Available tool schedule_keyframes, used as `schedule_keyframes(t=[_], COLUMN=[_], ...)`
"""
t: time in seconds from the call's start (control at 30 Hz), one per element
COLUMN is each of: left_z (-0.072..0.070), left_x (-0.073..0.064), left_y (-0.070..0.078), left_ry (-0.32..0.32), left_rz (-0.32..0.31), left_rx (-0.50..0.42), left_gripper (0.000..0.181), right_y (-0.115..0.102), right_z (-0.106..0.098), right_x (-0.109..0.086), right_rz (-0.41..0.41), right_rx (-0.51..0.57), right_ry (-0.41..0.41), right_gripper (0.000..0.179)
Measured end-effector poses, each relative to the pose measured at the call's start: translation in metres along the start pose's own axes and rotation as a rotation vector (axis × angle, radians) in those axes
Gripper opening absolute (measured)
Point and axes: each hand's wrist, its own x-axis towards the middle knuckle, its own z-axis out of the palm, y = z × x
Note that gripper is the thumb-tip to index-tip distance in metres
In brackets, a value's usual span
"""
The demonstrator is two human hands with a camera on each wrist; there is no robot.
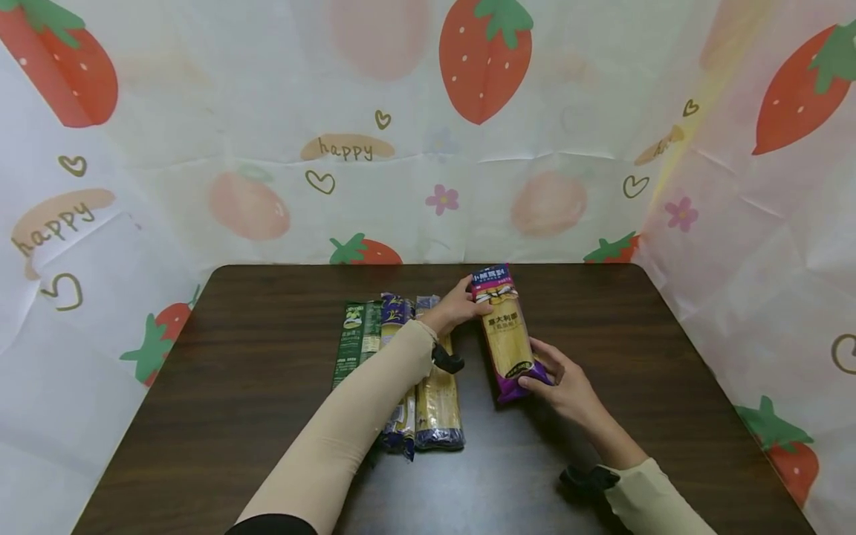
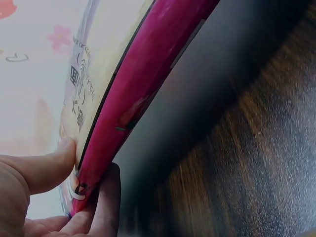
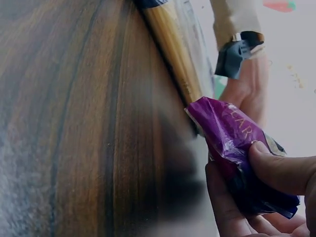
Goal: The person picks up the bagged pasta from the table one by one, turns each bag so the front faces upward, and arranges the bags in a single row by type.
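A purple-ended pack of pasta (image 1: 506, 331) with a clear front is held between both hands above the dark table. My left hand (image 1: 458, 306) pinches its upper end, thumb on the front and fingers behind, as the left wrist view shows along the pack's magenta side (image 2: 131, 94). At the lower end my right hand (image 1: 565, 383) grips the crinkled purple wrapper (image 3: 232, 138) between thumb and fingers. Left of it three packs lie side by side: a green one (image 1: 351, 338), a blue-and-yellow one (image 1: 396, 308) and a clear one with a blue end (image 1: 439, 405). My left forearm covers parts of them.
The brown wooden table (image 1: 254, 357) reaches back to a strawberry-print cloth (image 1: 401, 178) hung behind and at both sides. A black strap device (image 1: 446, 360) sits on the left wrist, another (image 1: 588, 479) by the right sleeve.
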Motion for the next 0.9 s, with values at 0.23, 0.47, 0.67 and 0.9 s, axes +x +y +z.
schedule_keyframes(t=[0.23, 0.47, 0.67, 0.9], left_z=[-0.003, -0.003, 0.002, 0.002], left_x=[0.005, 0.01, 0.011, 0.009], left_y=[-0.007, -0.011, -0.011, -0.008], left_ry=[0.011, 0.03, 0.048, 0.035], left_rz=[-0.016, -0.018, 0.009, 0.014], left_rx=[0.084, 0.143, 0.193, 0.29], left_gripper=[0.097, 0.096, 0.092, 0.087], right_y=[0.005, 0.012, 0.013, 0.015], right_z=[0.002, 0.001, -0.001, -0.004], right_x=[0.005, 0.008, 0.007, 0.009], right_rz=[0.008, 0.004, 0.033, 0.049], right_rx=[0.003, -0.022, -0.152, -0.294], right_ry=[-0.007, -0.01, 0.014, 0.018], right_gripper=[0.071, 0.071, 0.072, 0.071])
